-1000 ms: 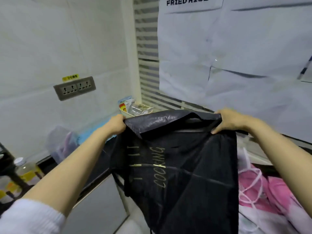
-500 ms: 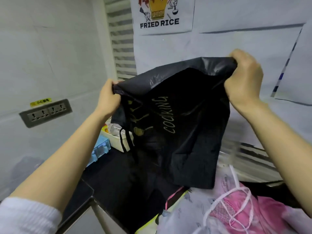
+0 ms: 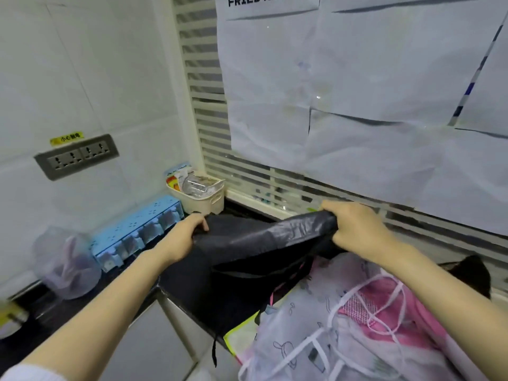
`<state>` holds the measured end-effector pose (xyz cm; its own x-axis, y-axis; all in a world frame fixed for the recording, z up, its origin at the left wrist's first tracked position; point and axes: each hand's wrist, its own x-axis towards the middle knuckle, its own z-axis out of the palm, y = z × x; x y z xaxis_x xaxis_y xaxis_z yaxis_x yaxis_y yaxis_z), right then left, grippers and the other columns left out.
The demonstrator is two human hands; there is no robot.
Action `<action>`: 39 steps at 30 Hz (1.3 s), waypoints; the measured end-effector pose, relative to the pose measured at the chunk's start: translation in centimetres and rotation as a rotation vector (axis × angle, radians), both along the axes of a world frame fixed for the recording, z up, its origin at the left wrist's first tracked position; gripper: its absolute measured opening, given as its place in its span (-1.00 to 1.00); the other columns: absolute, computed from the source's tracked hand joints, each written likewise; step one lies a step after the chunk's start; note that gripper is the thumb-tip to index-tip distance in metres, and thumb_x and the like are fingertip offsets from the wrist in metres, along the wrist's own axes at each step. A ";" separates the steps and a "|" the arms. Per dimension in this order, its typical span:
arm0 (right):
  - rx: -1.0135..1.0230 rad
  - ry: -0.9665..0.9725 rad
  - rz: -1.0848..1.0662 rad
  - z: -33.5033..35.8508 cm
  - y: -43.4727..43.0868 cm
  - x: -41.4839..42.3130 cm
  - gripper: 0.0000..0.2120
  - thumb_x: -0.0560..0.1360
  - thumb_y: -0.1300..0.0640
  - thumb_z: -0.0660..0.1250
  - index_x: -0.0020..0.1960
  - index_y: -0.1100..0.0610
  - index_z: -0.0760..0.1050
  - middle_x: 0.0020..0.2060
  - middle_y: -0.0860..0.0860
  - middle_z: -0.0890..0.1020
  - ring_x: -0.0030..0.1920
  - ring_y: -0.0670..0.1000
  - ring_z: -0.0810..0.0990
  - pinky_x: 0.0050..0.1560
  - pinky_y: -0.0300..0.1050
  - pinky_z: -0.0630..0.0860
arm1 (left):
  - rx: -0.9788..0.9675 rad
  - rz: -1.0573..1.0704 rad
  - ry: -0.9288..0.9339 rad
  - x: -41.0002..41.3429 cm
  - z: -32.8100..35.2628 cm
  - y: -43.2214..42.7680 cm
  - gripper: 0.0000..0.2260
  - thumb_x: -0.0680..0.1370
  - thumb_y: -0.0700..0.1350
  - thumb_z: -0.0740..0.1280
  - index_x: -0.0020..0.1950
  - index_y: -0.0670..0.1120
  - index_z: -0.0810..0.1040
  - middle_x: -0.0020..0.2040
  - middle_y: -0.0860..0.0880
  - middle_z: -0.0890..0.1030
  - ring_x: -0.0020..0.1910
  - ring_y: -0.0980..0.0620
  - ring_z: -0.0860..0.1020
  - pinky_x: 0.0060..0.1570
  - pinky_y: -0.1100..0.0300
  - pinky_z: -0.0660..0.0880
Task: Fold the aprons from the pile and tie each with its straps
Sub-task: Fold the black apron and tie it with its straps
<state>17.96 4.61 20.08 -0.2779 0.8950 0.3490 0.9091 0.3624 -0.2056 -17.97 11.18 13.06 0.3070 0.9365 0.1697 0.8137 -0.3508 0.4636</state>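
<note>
A black apron is stretched low over the dark countertop. My left hand grips its left end and my right hand grips its right end, fingers curled round the bunched cloth. A black strap hangs over the counter's front edge. The pile of aprons, white printed and pink with white straps, lies at the lower right, under my right forearm.
A cream basket of packets stands in the back corner. A light blue compartment box and a clear plastic bag line the left wall under a socket strip. Papered window blinds close off the back.
Both hands have come down from chest height, lowering the black apron from hanging in the air to lying across the countertop. The view has tilted down with them.
</note>
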 end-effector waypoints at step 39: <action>-0.666 0.551 -1.016 -23.7 1.1 4.0 -0.64 0.53 0.25 0.26 0.18 0.52 0.36 0.15 0.42 0.46 0.19 0.35 0.44 0.15 0.05 0.38 | -0.387 -0.469 0.237 20.2 -15.0 -0.8 -0.54 0.66 -0.01 0.07 0.55 0.09 0.02 0.56 0.02 -0.01 0.54 -0.02 -0.09 0.48 -0.01 -0.08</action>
